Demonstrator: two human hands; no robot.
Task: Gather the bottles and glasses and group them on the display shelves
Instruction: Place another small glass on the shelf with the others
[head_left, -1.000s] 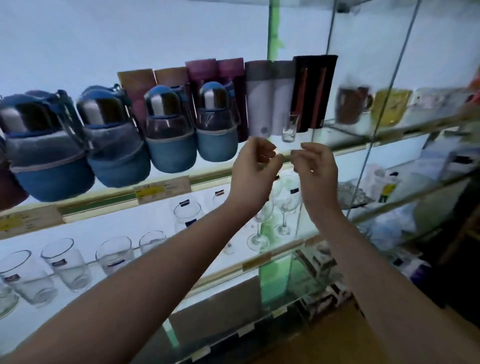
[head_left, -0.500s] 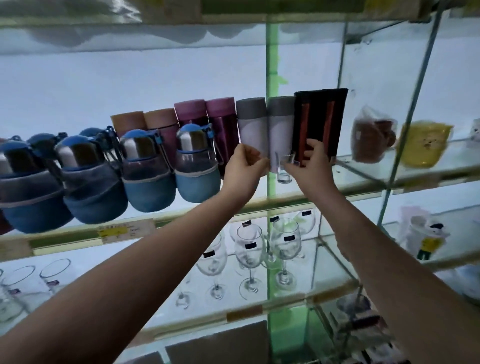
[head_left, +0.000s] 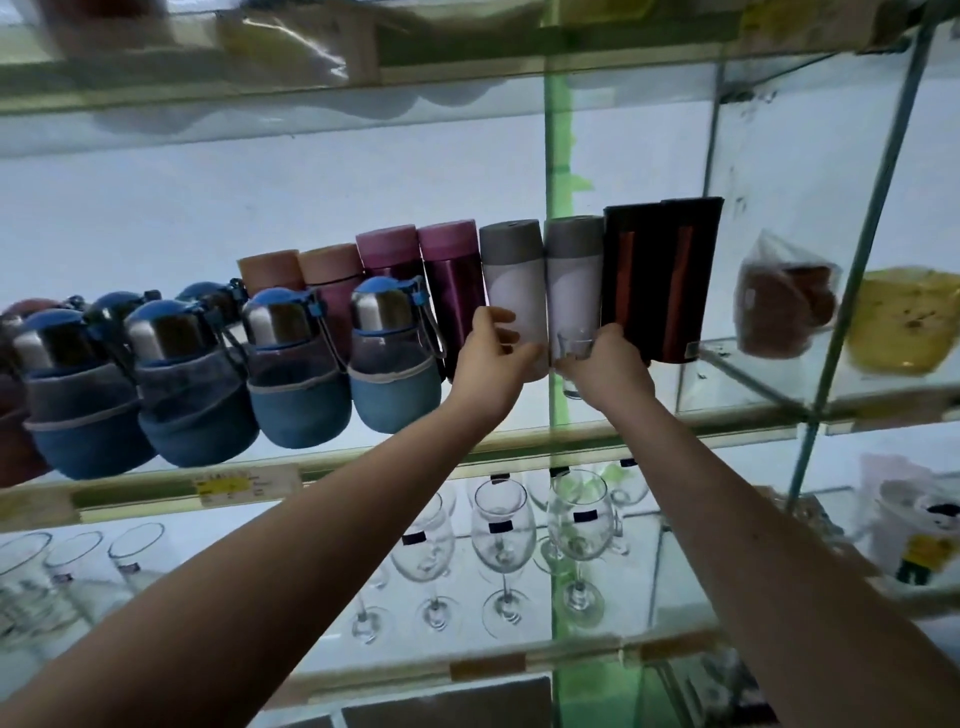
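White bottle (head_left: 511, 296) in left hand (head_left: 493, 364); small glass (head_left: 574, 344) in right hand (head_left: 608, 366).

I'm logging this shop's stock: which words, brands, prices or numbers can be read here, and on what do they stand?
Nothing here reads clearly enough to quote.
Yellow price tag on the shelf edge: print blurred.
Dark stickers on the wine glasses: too small to read.
Stickers on the tumblers: too small and blurred.
Pale label at the foot of the black flask: blurred.
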